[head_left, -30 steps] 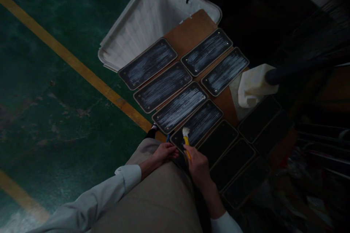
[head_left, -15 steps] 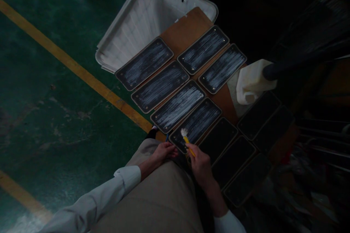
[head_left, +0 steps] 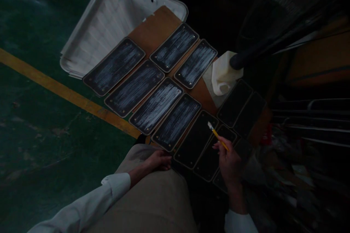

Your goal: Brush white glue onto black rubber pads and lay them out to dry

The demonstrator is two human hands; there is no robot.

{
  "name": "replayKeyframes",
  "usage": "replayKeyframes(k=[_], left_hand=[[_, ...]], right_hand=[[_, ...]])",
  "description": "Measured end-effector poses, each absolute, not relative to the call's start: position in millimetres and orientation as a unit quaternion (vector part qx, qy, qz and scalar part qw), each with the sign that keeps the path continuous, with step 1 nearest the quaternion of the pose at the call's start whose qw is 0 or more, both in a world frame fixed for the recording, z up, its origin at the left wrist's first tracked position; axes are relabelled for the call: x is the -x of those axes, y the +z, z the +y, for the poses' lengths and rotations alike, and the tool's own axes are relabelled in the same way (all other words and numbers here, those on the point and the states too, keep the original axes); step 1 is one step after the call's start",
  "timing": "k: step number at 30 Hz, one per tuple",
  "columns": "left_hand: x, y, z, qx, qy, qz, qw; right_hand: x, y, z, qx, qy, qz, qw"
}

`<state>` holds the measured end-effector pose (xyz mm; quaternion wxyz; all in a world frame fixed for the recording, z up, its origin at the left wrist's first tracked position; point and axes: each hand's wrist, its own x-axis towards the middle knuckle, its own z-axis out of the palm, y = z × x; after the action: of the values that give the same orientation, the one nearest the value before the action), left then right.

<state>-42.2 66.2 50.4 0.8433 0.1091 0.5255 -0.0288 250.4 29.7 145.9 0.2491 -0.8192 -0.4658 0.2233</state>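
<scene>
My right hand (head_left: 230,160) grips a brush (head_left: 218,135) by its yellow handle. The white-coated bristles are over a dark rectangular plate (head_left: 195,140) without white streaks, near its upper right end; whether they touch it I cannot tell. My left hand (head_left: 158,160) lies on my lap with fingers loosely stretched, holding nothing visible. Beside it is a plate streaked with white (head_left: 176,122). Further streaked plates, such as a brightly streaked one (head_left: 156,105), lie in slanted rows on brown cardboard (head_left: 157,31). Another dark plate (head_left: 214,153) lies under the right hand's side.
A white plastic tub (head_left: 94,25) stands behind the plates. At the right is a whitish plastic jug (head_left: 225,71) with a dark pole above it. Several dark plates (head_left: 235,102) lie nearby. Green floor (head_left: 35,127) with a yellow line (head_left: 68,94) is on the left.
The brush in my right hand has moved right, from the streaked plate to the unstreaked one beside it. My left hand has drawn back from the plate's edge onto my lap. The view has shifted.
</scene>
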Motion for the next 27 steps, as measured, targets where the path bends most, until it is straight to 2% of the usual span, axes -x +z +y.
replayKeyframes(k=[5,11,22,27], left_hand=[[18,35,44,-0.111,-0.045,0.493,0.862],[10,22,29,-0.091,-0.037,0.525,0.845],[9,36,30,-0.093,-0.025,0.517,0.851],[9,41,33,-0.116,-0.026,0.506,0.855]], right_hand=[[-285,122,34,0.802,0.183,-0.524,0.221],[-272,103,11,0.779,0.204,-0.562,0.186],[-180,131,-89,0.751,0.343,-0.539,0.166],[-194,153,-85,0.751,0.409,-0.490,0.171]])
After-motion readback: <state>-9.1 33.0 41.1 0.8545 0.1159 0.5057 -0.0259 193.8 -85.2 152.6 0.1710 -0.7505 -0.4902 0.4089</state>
